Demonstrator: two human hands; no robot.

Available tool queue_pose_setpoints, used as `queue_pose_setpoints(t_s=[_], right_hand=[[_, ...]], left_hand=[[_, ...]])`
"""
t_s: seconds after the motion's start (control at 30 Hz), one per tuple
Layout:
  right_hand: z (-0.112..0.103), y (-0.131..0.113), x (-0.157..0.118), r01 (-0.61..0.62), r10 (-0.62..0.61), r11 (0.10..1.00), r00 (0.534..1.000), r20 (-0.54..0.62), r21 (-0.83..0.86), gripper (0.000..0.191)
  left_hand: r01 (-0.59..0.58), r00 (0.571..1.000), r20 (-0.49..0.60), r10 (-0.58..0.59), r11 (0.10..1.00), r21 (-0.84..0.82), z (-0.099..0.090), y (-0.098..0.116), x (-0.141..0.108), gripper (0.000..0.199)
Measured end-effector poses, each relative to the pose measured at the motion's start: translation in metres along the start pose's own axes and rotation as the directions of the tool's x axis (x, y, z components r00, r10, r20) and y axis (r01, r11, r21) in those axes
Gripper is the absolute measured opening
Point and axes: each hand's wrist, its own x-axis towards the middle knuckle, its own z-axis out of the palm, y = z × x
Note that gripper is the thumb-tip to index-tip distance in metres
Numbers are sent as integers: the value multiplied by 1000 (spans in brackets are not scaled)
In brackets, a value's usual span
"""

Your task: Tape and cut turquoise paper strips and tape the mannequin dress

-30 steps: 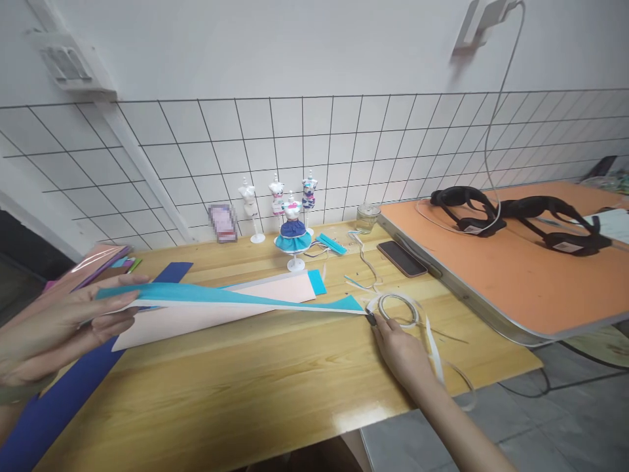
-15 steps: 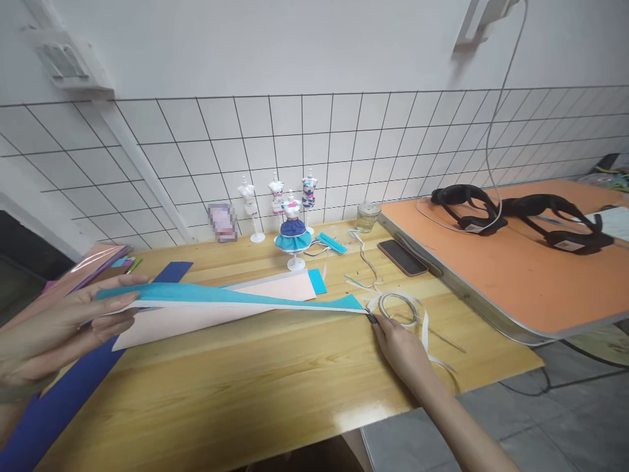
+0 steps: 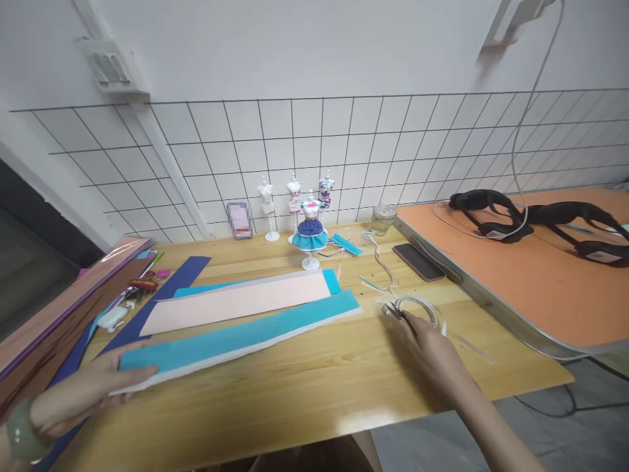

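Note:
My left hand point(image 3: 122, 375) pinches the near-left end of a long turquoise fabric strip point(image 3: 246, 333) with a white lower edge. The strip stretches to the right, its far end at the table. My right hand point(image 3: 432, 344) is closed around what looks like small scissors point(image 3: 397, 311) with short metal blades and a dark handle, partly hidden by the fingers. Their tips are apart from the strip, beside a roll of white tape or ribbon point(image 3: 417, 300). Behind the held strip lies a pale pink strip point(image 3: 236, 300) over another turquoise piece.
Several small dress forms stand near the wall, the front one in a blue and turquoise dress point(image 3: 310, 235). A phone point(image 3: 420, 262), a glass jar point(image 3: 383, 220) and fabric scraps point(image 3: 346, 244) lie behind. A dark blue strip point(image 3: 171, 288) is left; black headsets point(image 3: 491, 219) rest on the orange table.
The strip's right end has come away from my right hand and dropped to the table. My left hand has lowered; the right has moved right with the small scissors. The view has shifted left.

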Motion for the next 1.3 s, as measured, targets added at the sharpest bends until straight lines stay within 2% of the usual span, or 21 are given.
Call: queue_pose_setpoints(t_s=[0.03,0.13,0.23,0.3,0.43,0.6,0.7,0.8,1.07,1.2,1.3], right_hand=[[-1,0,0,-7,7,1000,1000,-12,13,43],[1,-7,2,11,-9,996,1000,-28,93,47],[7,-23,11,-10,-2,978,998,58,209,52],[13,-38,22,-42,16,973,993,115,229,55],[29,-63,50,-71,40,981,985,170,182,48],[47,-82,69,-109,78,988,965,250,109,37],[49,-87,69,-95,63,991,955,290,97,29],[46,-90,65,-65,25,991,947,321,117,26],[45,-102,63,-39,-3,992,946,325,123,36],[46,-114,56,4,-54,989,938,342,146,30],[36,-126,52,71,-122,983,941,316,170,30]], left_hand=[[23,999,46,-22,999,-24,2,-14,0,51],[18,999,38,-16,999,-44,8,-51,-2,55],[29,991,133,-20,997,-72,9,-76,-5,59],[36,976,215,-16,995,-90,8,-86,-7,57],[54,955,296,-14,991,-126,5,-102,-9,46],[100,965,254,-62,985,-143,2,-117,-16,34],[62,978,204,-37,992,-114,3,-119,-26,33],[76,974,224,-42,987,-145,6,-123,-34,36],[52,961,275,15,970,-237,7,-154,-42,37],[66,954,299,4,972,-225,5,-155,-51,35],[75,967,254,-24,978,-196,6,-152,-61,31]])
